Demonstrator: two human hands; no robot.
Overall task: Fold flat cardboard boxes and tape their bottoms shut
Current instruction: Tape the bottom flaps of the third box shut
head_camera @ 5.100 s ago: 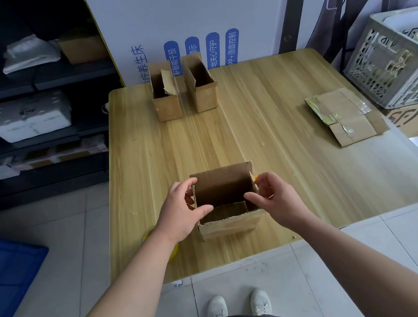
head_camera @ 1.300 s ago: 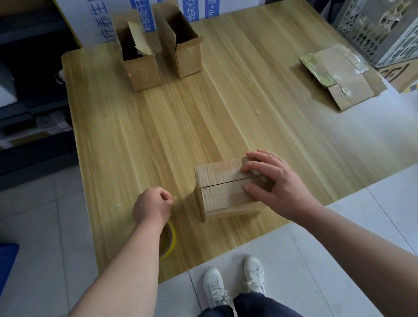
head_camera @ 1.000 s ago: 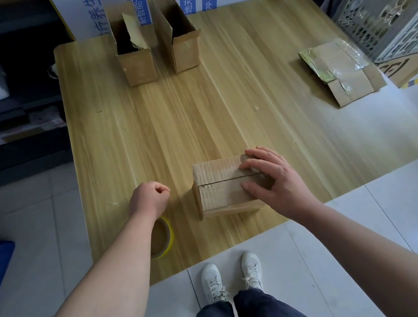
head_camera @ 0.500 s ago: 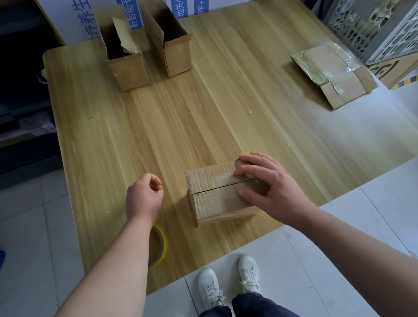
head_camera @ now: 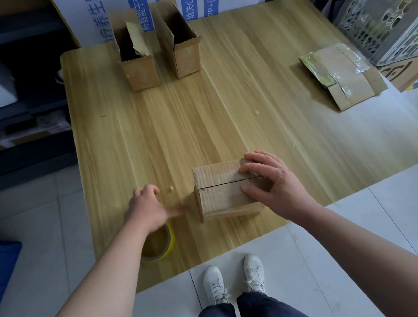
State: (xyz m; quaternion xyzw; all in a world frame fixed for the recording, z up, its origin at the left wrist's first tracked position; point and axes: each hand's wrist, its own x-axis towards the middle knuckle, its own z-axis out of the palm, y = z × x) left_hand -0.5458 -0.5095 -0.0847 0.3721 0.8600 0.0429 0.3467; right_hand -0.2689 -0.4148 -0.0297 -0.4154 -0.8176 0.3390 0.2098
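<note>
A small cardboard box [head_camera: 220,190] stands near the front edge of the wooden table [head_camera: 222,108], its two flaps folded shut on top with a seam between them. My right hand [head_camera: 273,184] rests on the box's right end, its spread fingers pressing both flaps down. My left hand [head_camera: 147,211] hovers left of the box, holding nothing, the thumb pointing toward the box and the fingers loosely bent. Just under its wrist lies a yellow roll of tape [head_camera: 158,243], partly hidden by my forearm.
Two upright open boxes [head_camera: 140,68] [head_camera: 181,46] stand at the table's far edge. A stack of flat taped cardboard [head_camera: 344,75] lies at the right edge beside a grey plastic crate [head_camera: 391,11]. Dark shelves [head_camera: 3,79] line the left side.
The box was open-topped with both hands on it; now its flaps are shut under my right hand. My left hand's fist has loosened, thumb out, beside the tape roll.
</note>
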